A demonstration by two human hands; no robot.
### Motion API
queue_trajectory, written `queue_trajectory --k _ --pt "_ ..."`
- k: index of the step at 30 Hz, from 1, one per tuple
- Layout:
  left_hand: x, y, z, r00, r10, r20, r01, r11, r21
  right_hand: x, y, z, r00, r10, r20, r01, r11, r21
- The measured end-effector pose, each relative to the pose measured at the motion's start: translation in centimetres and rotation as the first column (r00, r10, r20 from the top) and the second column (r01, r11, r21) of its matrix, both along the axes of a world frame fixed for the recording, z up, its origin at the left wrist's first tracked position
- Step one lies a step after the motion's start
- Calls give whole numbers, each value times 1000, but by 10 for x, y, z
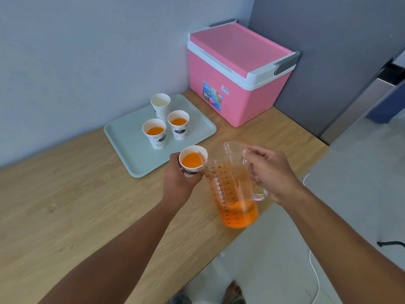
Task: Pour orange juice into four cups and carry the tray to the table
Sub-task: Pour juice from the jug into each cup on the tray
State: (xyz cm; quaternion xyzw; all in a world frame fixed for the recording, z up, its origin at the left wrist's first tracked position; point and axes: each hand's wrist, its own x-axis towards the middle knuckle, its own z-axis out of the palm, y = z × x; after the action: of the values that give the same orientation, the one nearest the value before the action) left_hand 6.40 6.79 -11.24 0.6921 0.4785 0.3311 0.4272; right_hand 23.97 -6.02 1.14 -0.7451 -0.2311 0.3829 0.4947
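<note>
Right hand (pixel 274 176) tilts pitcher (pixel 232 187), spout toward held cup (pixel 192 160).

Bare desk (pixel 65 194) lay open left of tray (pixel 122 137); cooler (pixel 236 84) and three cups (pixel 166 121) blocked the far corner.

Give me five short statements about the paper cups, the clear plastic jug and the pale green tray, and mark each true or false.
1. The left hand holds a white paper cup of orange juice. True.
2. The right hand grips the clear plastic measuring jug by its handle. True.
3. All three cups on the pale green tray hold juice. False: the rear cup holds none.
4. The jug is full to the brim. False: juice fills only its lower part.
5. The pink cooler box has its lid open. False: the lid is closed.
</note>
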Motion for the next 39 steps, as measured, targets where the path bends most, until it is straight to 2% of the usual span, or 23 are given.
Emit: queue_trajectory --k 7,14,25,33,39 --pt "-16 4 2 999 50 -2 -50 999 -6 -5 9 -6 1000 -6 18 4 994 107" --pt "-66 19 -6 986 168 -21 -168 985 -35 -8 24 -7 1000 8 -8 -6 977 211" --pt "-144 87 -1 920 379 -98 -378 925 31 -15 39 -12 999 39 -20 -34 981 193" --pt "-136 158 9 923 358 -138 -354 934 55 -10 50 -19 1000 0 -28 5 983 181" --pt "-107 199 9 929 321 -182 -317 947 51 -6 62 -19 997 -5 -74 24 968 251"
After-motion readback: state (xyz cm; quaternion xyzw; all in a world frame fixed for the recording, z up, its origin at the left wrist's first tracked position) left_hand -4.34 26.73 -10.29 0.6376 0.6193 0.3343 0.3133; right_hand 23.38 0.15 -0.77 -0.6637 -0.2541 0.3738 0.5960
